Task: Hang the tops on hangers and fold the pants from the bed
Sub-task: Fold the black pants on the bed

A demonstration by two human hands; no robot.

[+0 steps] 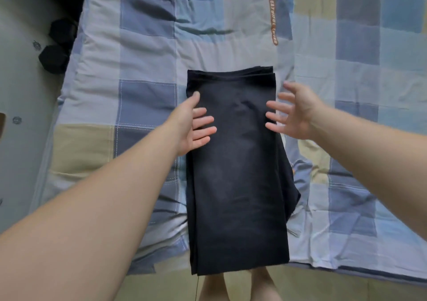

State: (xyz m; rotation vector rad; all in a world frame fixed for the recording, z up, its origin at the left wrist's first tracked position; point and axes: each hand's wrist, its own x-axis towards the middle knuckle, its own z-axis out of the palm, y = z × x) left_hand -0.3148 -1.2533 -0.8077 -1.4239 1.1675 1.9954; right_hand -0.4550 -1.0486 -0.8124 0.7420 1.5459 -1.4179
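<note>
Pants of smooth black fabric [235, 173] lie folded into a long, flat rectangle on the bed [143, 53], whose quilted cover is checked blue, beige and white. The left hand [194, 125] rests straight-fingered on their left edge; the right hand [293, 113], fingers spread, holds nothing beside their right edge.

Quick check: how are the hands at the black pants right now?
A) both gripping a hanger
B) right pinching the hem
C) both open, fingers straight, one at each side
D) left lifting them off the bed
C: left hand and right hand flank the black pants, fingers spread, gripping nothing, pants flat on the bed.
</note>
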